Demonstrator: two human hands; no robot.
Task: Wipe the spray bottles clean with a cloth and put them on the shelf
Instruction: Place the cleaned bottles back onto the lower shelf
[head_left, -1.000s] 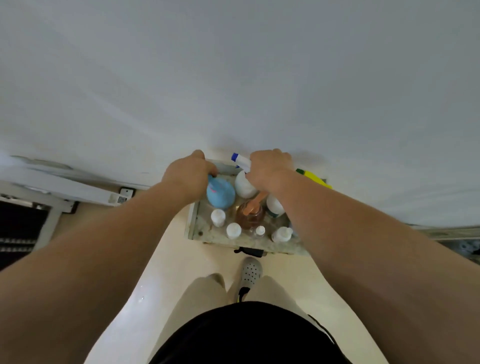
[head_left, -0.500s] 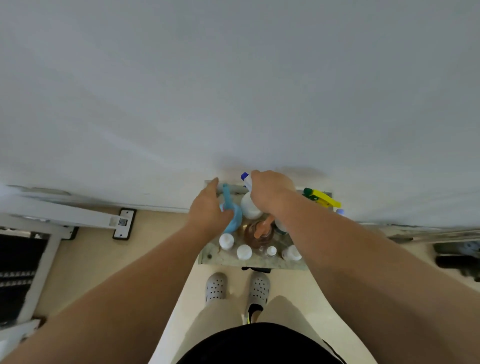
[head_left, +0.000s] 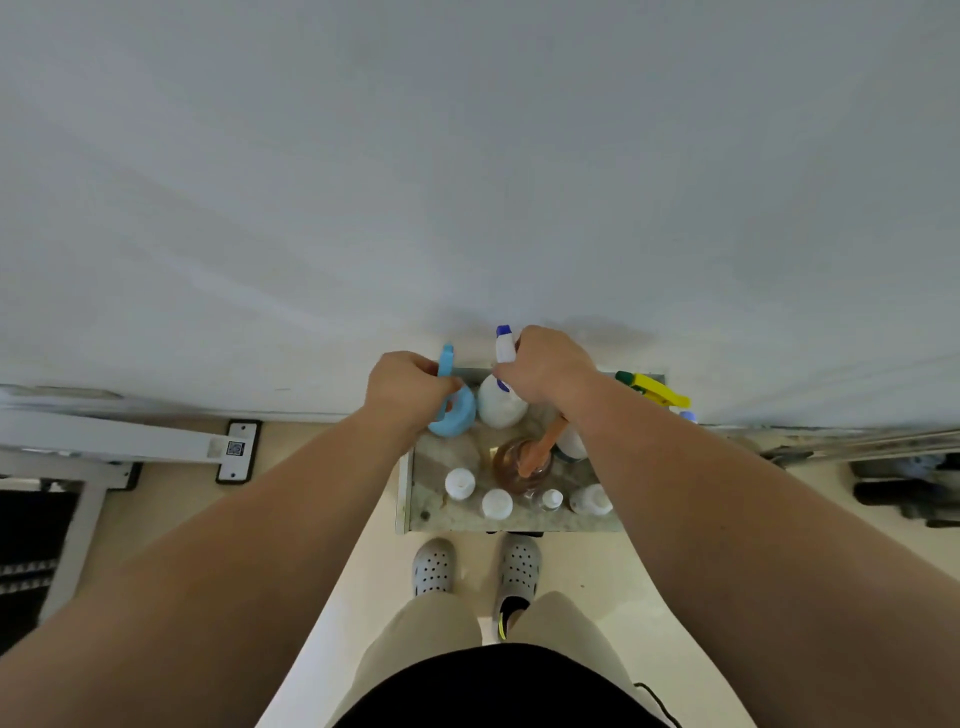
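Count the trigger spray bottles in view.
4: blue bottle in left hand, white bottle in right hand, amber bottle centre, yellow sprayer far right. Right arm may hide others.

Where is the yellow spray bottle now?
Head view: the yellow spray bottle sits at the back right corner of the shelf by the wall, right of the right hand.

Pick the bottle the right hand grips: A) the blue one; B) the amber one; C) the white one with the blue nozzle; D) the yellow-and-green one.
C: the right hand curls round the neck of the white spray bottle; the left hand holds the blue bottle.
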